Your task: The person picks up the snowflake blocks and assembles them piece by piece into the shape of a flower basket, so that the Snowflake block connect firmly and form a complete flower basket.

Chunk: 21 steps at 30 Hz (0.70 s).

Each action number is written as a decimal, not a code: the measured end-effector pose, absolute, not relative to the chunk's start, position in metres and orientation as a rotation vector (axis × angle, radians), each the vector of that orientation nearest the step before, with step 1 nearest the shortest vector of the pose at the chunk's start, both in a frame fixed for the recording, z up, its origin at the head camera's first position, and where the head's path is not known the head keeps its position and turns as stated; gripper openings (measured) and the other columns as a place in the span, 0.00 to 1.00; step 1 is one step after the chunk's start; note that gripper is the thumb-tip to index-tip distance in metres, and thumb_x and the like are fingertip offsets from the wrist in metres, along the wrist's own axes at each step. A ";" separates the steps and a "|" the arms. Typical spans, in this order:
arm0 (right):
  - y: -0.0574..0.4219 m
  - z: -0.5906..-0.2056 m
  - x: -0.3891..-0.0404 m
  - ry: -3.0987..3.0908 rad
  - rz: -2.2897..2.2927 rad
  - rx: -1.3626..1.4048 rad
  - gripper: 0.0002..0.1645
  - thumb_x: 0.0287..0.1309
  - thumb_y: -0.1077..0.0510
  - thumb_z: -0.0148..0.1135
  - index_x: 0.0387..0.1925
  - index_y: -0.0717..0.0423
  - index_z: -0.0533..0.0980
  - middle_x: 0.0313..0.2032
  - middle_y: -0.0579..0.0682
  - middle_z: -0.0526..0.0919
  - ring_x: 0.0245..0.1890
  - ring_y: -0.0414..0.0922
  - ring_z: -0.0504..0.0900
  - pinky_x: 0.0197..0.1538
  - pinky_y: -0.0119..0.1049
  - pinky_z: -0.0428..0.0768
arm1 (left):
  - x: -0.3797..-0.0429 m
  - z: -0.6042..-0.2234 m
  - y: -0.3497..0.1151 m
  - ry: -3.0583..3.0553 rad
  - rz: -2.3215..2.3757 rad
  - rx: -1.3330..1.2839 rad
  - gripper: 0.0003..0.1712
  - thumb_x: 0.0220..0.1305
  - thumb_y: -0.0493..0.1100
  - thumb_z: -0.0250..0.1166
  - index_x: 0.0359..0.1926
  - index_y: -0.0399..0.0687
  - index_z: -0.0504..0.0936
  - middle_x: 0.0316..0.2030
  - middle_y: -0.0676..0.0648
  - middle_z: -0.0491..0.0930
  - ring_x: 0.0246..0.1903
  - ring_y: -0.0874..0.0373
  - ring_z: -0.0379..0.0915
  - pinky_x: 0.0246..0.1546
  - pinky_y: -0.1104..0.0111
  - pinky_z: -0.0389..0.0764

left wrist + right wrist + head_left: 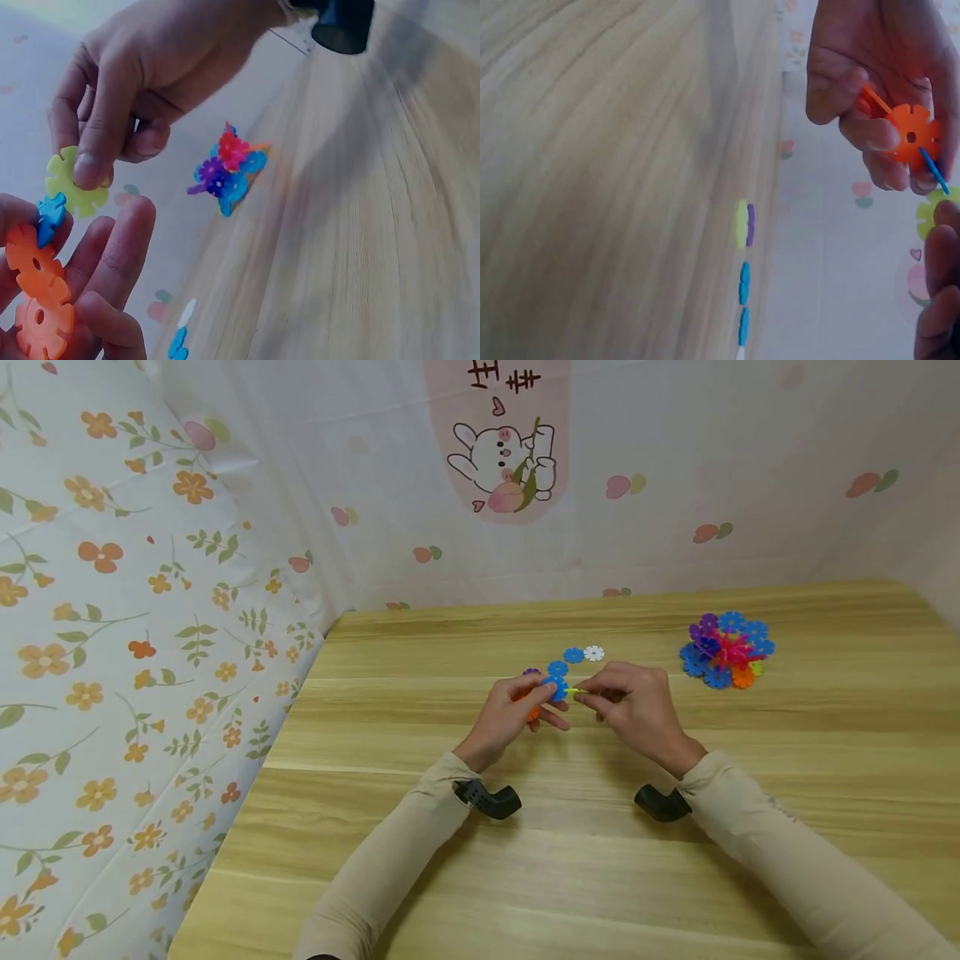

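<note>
My left hand [504,714] holds a small chain of slotted plastic snowflake discs: orange discs [45,328] joined to a blue disc [556,687]. Between the thumb and fingers of my right hand [637,706] is pinched a yellow-green disc [60,184], edge-on in the head view. Its rim meets the rim of the blue disc; whether their slots are engaged I cannot tell. In the right wrist view the front orange disc [911,124] faces the camera, with the blue disc [932,171] angled off its edge. Left fingers partly cover the orange pieces.
Beyond the hands, loose blue discs [573,655], a white disc [594,653] and a purple disc [532,672] lie on the wooden table [585,877]. A yellow-green disc [741,223] lies beside the purple one. An assembled multicoloured disc cluster [727,652] stands at the right.
</note>
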State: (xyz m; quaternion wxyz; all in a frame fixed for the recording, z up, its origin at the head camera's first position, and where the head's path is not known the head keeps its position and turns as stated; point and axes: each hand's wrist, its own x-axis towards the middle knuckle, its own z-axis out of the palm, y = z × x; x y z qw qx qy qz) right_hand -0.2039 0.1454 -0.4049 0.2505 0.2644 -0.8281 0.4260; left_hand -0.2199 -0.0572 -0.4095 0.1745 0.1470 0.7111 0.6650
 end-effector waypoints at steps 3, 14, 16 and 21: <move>0.145 -0.407 -0.203 -2.221 1.127 0.741 0.08 0.45 0.74 0.75 0.27 0.61 0.87 0.21 0.49 0.83 0.15 0.35 0.76 0.23 0.20 0.74 | -0.219 -0.411 -0.055 1.958 1.912 0.378 0.18 0.77 0.47 0.55 0.47 0.34 0.81 0.37 0.47 0.86 0.31 0.61 0.88 0.25 0.71 0.67; 0.133 -0.405 -0.202 -2.206 0.969 0.817 0.11 0.43 0.77 0.73 0.22 0.60 0.85 0.20 0.50 0.81 0.17 0.38 0.74 0.22 0.28 0.73 | -0.213 -0.414 -0.051 1.868 2.007 0.294 0.17 0.78 0.45 0.53 0.50 0.37 0.82 0.51 0.26 0.81 0.28 0.64 0.87 0.24 0.73 0.68; 0.131 -0.406 -0.203 -2.208 0.994 0.816 0.10 0.43 0.76 0.74 0.22 0.61 0.85 0.20 0.50 0.82 0.17 0.37 0.75 0.22 0.28 0.73 | -0.213 -0.414 -0.052 1.856 1.999 0.258 0.16 0.77 0.46 0.54 0.49 0.39 0.82 0.48 0.32 0.84 0.28 0.63 0.87 0.24 0.73 0.68; 0.131 -0.407 -0.207 -2.274 0.993 0.855 0.09 0.45 0.73 0.75 0.24 0.59 0.86 0.20 0.49 0.82 0.19 0.37 0.76 0.24 0.28 0.75 | -0.215 -0.417 -0.060 1.953 1.897 0.224 0.15 0.77 0.47 0.54 0.45 0.43 0.82 0.39 0.45 0.87 0.32 0.60 0.88 0.26 0.72 0.69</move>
